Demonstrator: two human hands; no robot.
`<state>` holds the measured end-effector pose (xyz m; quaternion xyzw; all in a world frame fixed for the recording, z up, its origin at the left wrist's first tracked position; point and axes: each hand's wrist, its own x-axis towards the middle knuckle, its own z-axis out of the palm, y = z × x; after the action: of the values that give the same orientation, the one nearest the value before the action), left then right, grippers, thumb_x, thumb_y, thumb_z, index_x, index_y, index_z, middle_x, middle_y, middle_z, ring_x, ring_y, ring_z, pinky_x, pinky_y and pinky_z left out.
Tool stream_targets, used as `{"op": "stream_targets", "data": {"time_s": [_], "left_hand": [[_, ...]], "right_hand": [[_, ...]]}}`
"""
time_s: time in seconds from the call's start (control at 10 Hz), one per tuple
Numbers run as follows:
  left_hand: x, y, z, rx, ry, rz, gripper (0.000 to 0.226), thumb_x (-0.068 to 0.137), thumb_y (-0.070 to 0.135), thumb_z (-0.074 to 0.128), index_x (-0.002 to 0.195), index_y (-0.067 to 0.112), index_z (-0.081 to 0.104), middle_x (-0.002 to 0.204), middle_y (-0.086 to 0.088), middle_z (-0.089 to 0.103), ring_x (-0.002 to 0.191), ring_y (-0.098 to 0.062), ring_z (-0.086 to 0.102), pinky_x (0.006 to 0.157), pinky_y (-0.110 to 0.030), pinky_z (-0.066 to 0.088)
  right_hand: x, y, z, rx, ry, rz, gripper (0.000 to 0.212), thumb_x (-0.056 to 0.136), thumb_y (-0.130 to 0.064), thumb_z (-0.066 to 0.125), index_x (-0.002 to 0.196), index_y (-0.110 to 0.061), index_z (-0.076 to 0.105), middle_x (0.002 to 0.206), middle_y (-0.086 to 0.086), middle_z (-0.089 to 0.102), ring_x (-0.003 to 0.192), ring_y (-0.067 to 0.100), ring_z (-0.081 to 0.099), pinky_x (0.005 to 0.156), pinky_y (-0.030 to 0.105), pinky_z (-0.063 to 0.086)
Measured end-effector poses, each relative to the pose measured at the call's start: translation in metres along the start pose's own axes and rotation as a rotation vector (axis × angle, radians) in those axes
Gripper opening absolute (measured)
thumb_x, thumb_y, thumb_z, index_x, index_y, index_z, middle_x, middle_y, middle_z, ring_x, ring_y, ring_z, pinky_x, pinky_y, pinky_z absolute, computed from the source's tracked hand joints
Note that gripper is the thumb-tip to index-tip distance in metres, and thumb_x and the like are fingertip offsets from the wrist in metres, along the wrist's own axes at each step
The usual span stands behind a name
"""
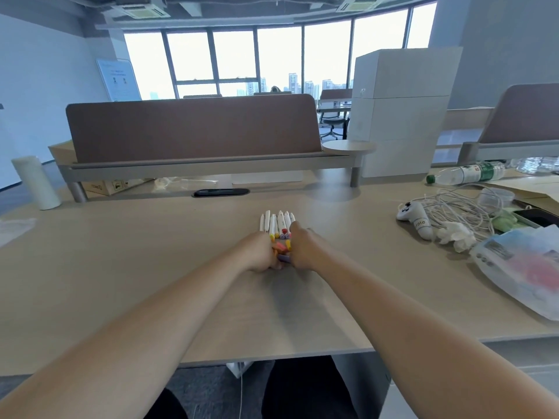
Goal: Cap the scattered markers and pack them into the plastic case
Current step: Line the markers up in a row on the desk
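Note:
Several white markers (276,223) with coloured caps lie side by side on the desk, tips pointing away from me. My left hand (260,252) and my right hand (302,247) close in on the near ends of this bundle from either side, fingers curled round the coloured caps. Orange, yellow and purple caps (282,251) show between the two hands. The plastic case is not visible; it may be hidden under my hands.
A white game controller (416,219) and tangled white cables (459,207) lie to the right. A plastic bag (520,264) sits at the right edge, a water bottle (467,173) lies behind it. A white cylinder (36,182) stands far left. A brown divider (193,128) runs along the back.

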<state>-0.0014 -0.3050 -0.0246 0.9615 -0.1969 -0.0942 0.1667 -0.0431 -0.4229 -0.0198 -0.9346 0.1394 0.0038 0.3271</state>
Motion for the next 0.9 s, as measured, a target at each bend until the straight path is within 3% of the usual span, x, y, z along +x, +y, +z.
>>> {"op": "stream_targets", "data": {"time_s": [0.1,0.2,0.4,0.5,0.6,0.7,0.9], "left_hand": [[0.003,-0.001,0.001,-0.023,-0.003,-0.009,0.028,0.069,0.027,0.078,0.092,0.012,0.074,0.089,-0.01,0.073,0.085,-0.027,0.069,0.07,-0.036,0.054],[0.003,-0.001,0.001,-0.028,-0.011,-0.004,0.029,0.068,0.028,0.078,0.093,0.014,0.075,0.09,-0.007,0.074,0.086,-0.025,0.07,0.074,-0.037,0.055],[0.002,0.003,0.001,-0.067,-0.027,-0.013,0.026,0.071,0.028,0.074,0.092,0.014,0.077,0.091,-0.009,0.073,0.086,-0.027,0.069,0.062,-0.028,0.043],[0.002,0.003,0.002,-0.038,-0.029,-0.019,0.028,0.07,0.027,0.073,0.095,0.014,0.076,0.092,-0.008,0.073,0.084,-0.025,0.068,0.064,-0.027,0.046],[0.005,0.001,0.006,-0.009,-0.043,-0.003,0.05,0.051,0.038,0.064,0.096,0.017,0.074,0.093,-0.001,0.074,0.089,-0.021,0.069,0.077,-0.033,0.057],[0.008,-0.001,0.009,-0.008,-0.011,-0.017,0.051,0.046,0.038,0.059,0.091,0.02,0.074,0.088,0.002,0.073,0.083,-0.017,0.069,0.077,-0.034,0.058],[0.005,0.0,0.007,-0.022,0.02,-0.02,0.028,0.061,0.025,0.069,0.087,0.02,0.076,0.084,0.001,0.073,0.08,-0.018,0.069,0.069,-0.032,0.056]], "right_hand": [[0.006,0.003,-0.002,-0.012,0.047,-0.013,0.026,0.097,-0.028,0.05,0.115,-0.009,0.051,0.092,0.01,0.054,0.091,0.029,0.059,0.094,0.044,0.053],[0.002,0.014,-0.004,-0.397,0.104,-0.292,0.032,0.093,-0.026,0.055,0.122,-0.014,0.047,0.102,0.01,0.06,0.097,0.034,0.063,0.082,0.043,0.053],[0.005,0.017,-0.007,-0.25,0.114,-0.248,0.032,0.096,-0.016,0.049,0.128,-0.01,0.048,0.098,0.007,0.048,0.105,0.035,0.06,0.077,0.036,0.042],[0.008,0.018,-0.004,-0.273,0.109,-0.261,0.031,0.095,-0.017,0.049,0.125,-0.013,0.049,0.106,0.01,0.057,0.103,0.034,0.061,0.077,0.035,0.045],[0.01,0.017,-0.002,-0.306,0.086,-0.269,0.028,0.091,-0.02,0.058,0.117,-0.012,0.05,0.108,0.012,0.056,0.089,0.031,0.058,0.073,0.033,0.046],[0.011,0.018,0.0,-0.329,0.067,-0.257,0.029,0.089,-0.02,0.061,0.114,-0.012,0.05,0.107,0.011,0.056,0.081,0.028,0.051,0.068,0.032,0.042],[0.015,0.021,0.001,-0.276,0.052,-0.251,0.031,0.092,-0.022,0.056,0.122,-0.013,0.052,0.116,0.011,0.051,0.08,0.027,0.048,0.069,0.03,0.04]]}}
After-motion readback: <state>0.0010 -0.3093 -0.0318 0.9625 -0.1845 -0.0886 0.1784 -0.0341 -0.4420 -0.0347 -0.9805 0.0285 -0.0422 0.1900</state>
